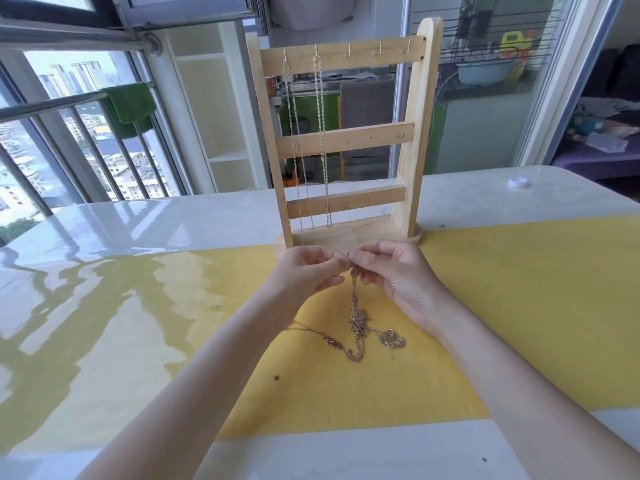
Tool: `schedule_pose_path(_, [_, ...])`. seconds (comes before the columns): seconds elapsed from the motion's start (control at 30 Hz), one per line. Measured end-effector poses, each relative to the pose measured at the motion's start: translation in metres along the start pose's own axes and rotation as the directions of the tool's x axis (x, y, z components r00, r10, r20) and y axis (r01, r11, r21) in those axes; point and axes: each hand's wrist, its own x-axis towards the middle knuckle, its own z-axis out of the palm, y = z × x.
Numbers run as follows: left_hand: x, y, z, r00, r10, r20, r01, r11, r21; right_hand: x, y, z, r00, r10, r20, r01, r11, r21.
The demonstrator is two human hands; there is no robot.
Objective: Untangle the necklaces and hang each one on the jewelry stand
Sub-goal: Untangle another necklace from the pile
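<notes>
On the yellow strip of the table point(519, 306), near its middle, lies a tangled heap of necklaces point(360, 336), one strand rising from it to the hands. The left hand point(304, 275) and right hand point(398, 275) meet above it, each pinching the top of that strand between fingertips. Just beyond them stands the wooden jewelry stand point(346, 140), with two chains point(320, 133) hanging from its top-bar hooks. A small white cap point(518, 183) sits toward the far right edge.
</notes>
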Motion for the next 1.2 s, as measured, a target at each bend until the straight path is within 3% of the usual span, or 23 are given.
schedule_pose_path(0.17, [0.000, -0.001, 0.001, 0.998, -0.053, 0.022, 0.055, 0.992, -0.109, 0.001, 0.000, -0.001, 1.000, -0.010, -0.002, 0.010, 0.995, -0.096])
schedule_pose_path(0.27, [0.002, -0.003, 0.006, 0.997, 0.025, -0.072, -0.020, 0.997, 0.079, 0.001, 0.002, 0.002, 0.999, -0.030, -0.025, 0.025, 0.984, -0.176])
schedule_pose_path(0.37, [0.003, -0.002, 0.007, 0.971, 0.192, -0.140, -0.137, 0.934, 0.329, 0.001, 0.002, 0.003, 0.998, -0.036, -0.058, 0.024, 0.982, -0.186])
schedule_pose_path(0.5, [0.002, -0.002, 0.006, 0.936, 0.316, -0.154, -0.228, 0.880, 0.417, 0.000, 0.002, 0.002, 0.997, -0.003, -0.084, 0.001, 1.000, -0.025])
schedule_pose_path(0.63, [0.002, -0.003, 0.007, 0.946, 0.288, -0.146, -0.231, 0.919, 0.320, -0.001, 0.003, 0.001, 0.994, 0.043, -0.098, -0.041, 0.999, 0.028])
schedule_pose_path(0.97, [0.004, -0.007, 0.001, 0.986, 0.147, -0.083, -0.135, 0.982, 0.134, -0.001, 0.001, -0.001, 0.997, -0.060, -0.043, 0.043, 0.948, -0.314])
schedule_pose_path(1.2, [0.002, -0.006, -0.013, 0.979, -0.087, 0.181, 0.121, 0.976, -0.181, -0.001, -0.001, -0.006, 0.998, -0.036, 0.051, 0.051, 0.941, -0.335])
